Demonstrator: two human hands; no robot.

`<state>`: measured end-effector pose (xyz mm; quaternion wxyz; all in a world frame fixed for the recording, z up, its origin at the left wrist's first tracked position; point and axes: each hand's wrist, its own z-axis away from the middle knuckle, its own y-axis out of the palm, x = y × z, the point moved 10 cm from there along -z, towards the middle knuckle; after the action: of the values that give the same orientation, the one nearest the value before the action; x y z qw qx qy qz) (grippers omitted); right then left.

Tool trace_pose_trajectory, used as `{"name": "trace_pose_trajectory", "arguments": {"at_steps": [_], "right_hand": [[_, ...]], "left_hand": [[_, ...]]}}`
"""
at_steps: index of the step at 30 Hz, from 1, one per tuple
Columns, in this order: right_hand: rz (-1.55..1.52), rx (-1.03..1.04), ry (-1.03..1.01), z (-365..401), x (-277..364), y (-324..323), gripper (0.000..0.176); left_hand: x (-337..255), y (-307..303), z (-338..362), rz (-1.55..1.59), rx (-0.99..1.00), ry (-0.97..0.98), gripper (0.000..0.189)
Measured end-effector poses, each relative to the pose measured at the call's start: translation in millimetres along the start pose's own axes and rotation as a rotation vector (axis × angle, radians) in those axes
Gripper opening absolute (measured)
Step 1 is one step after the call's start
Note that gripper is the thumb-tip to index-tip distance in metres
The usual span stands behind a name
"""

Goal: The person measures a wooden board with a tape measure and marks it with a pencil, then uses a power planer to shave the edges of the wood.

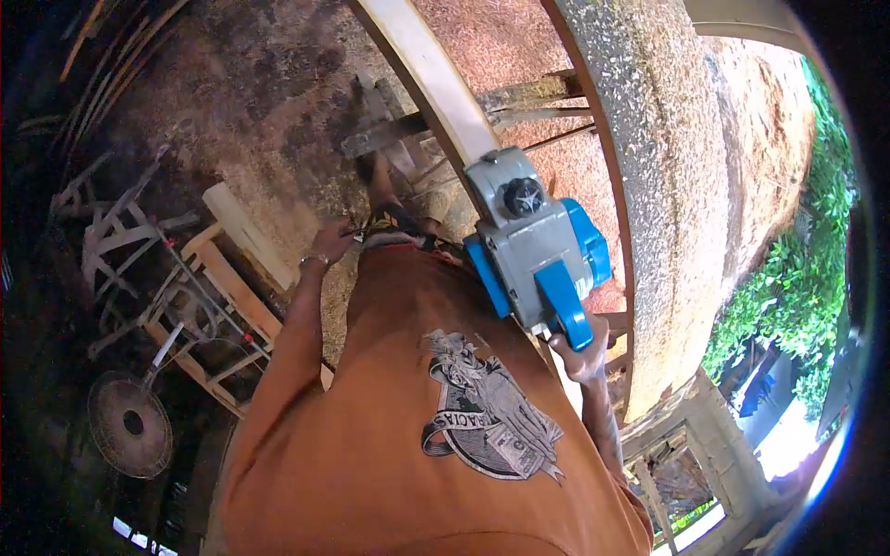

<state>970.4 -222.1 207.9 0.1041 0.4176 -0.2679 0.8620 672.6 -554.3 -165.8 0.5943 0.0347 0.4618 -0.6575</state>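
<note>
My right hand (582,354) is wrapped round the rear handle of a grey and blue electric hand planer (533,246). The planer rests on a long pale wooden board (431,69), which runs away from me past its front knob. Beside my hip, my left hand (328,243) hangs low with a bracelet at its wrist. Its fingers are drawn together near a small dark thing that I cannot make out. The planer's underside and part of my right hand's grip are hidden.
A wide curved wooden piece (663,176) strewn with shavings lies to the right. Wooden supports (385,134) stand under the board. To the left are a timber frame (236,287), a loose plank (246,232) and a round fan (130,423). Shavings cover the ground.
</note>
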Motion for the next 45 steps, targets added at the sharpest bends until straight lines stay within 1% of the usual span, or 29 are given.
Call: {"name": "trace_pose_trajectory", "arguments": {"at_steps": [1, 2, 3, 4, 6, 7, 10, 11, 13, 15, 16, 17, 18, 19, 20, 22, 23, 25, 26, 27, 29, 32, 33, 36, 40, 41, 44, 45], "right_hand": [[-0.016, 0.011, 0.002, -10, 5, 4, 0.054], [-0.029, 0.026, 0.003, -20, 9, 8, 0.055], [-0.028, 0.037, -0.010, -29, 13, 10, 0.057], [-0.020, 0.043, -0.023, -36, 17, 12, 0.058], [-0.004, 0.056, -0.050, -55, 28, 18, 0.058], [-0.015, 0.064, -0.052, -64, 36, 22, 0.058], [-0.048, 0.087, -0.064, -96, 65, 33, 0.057], [-0.014, 0.112, -0.035, -104, 65, 36, 0.056], [-0.019, 0.100, -0.060, -128, 88, 45, 0.053], [-0.032, 0.094, -0.077, -168, 123, 61, 0.050], [-0.039, 0.096, -0.077, -184, 140, 67, 0.048], [-0.046, 0.098, -0.076, -199, 155, 72, 0.047], [-0.033, 0.115, -0.064, -212, 165, 76, 0.046], [-0.019, 0.131, -0.051, -224, 174, 80, 0.046], [-0.004, 0.147, -0.038, -237, 182, 85, 0.046], [-0.016, 0.130, -0.063, -259, 201, 91, 0.047], [-0.022, 0.122, -0.074, -270, 211, 94, 0.047], [-0.048, 0.113, -0.097, -291, 231, 100, 0.048], [-0.062, 0.106, -0.105, -301, 240, 103, 0.048], [-0.022, 0.118, -0.075, -311, 247, 106, 0.050], [-0.027, 0.111, -0.078, -332, 265, 113, 0.050], [-0.020, 0.094, -0.091, -360, 281, 121, 0.048], [-0.016, 0.089, -0.097, -368, 286, 124, 0.047], [-0.046, 0.068, -0.089, -397, 308, 133, 0.044], [-0.052, 0.040, -0.123, -432, 336, 145, 0.047], [-0.062, 0.038, -0.134, -442, 350, 150, 0.048], [-0.071, 0.003, -0.174, -471, 372, 161, 0.051], [-0.072, -0.006, -0.177, -480, 380, 163, 0.051]], "left_hand": [[-1, -7, 4, -0.067, -0.045, 0.032, 0.033], [11, -7, 9, -0.022, -0.011, -0.067, 0.033], [27, -3, 13, 0.017, 0.010, -0.114, 0.033], [60, 8, 19, 0.109, 0.041, -0.192, 0.034], [144, 44, 23, 0.440, 0.061, -0.314, 0.034], [165, 53, 30, 0.540, 0.071, -0.366, 0.034], [132, 14, 35, 0.136, 0.133, -0.308, 0.033], [128, 6, 34, 0.192, 0.133, -0.383, 0.033], [128, -4, 31, 0.299, 0.137, -0.529, 0.034], [129, -20, 3, 0.305, 0.098, -0.489, 0.035], [136, -18, -8, 0.310, 0.077, -0.466, 0.035], [159, -6, -18, 0.488, -0.002, -0.423, 0.035], [147, -25, -24, 0.426, 0.005, -0.471, 0.034], [113, -54, -29, 0.365, 0.013, -0.519, 0.034], [94, -78, -35, 0.304, 0.021, -0.566, 0.034], [189, -24, -54, 0.625, -0.074, -0.448, 0.034], [174, -41, -56, 0.614, -0.009, -0.496, 0.033], [177, -48, -67, 0.406, 0.001, -0.389, 0.032], [186, -42, -65, 0.489, 0.060, -0.496, 0.033], [183, -45, -61, 0.571, 0.121, -0.603, 0.034], [189, -40, -65, 0.547, 0.138, -0.496, 0.039], [179, -58, -80, 0.261, 0.287, -0.455, 0.039], [143, -91, -80, 0.413, 0.317, -0.547, 0.039], [147, -90, -98, 0.144, 0.463, -0.427, 0.041], [125, -105, -115, 0.090, 0.499, -0.244, 0.049], [115, -115, -119, 0.145, 0.425, -0.192, 0.052], [122, -99, -124, 0.234, 0.554, -0.251, 0.055], [119, -101, -126, 0.213, 0.567, -0.228, 0.056]]}}
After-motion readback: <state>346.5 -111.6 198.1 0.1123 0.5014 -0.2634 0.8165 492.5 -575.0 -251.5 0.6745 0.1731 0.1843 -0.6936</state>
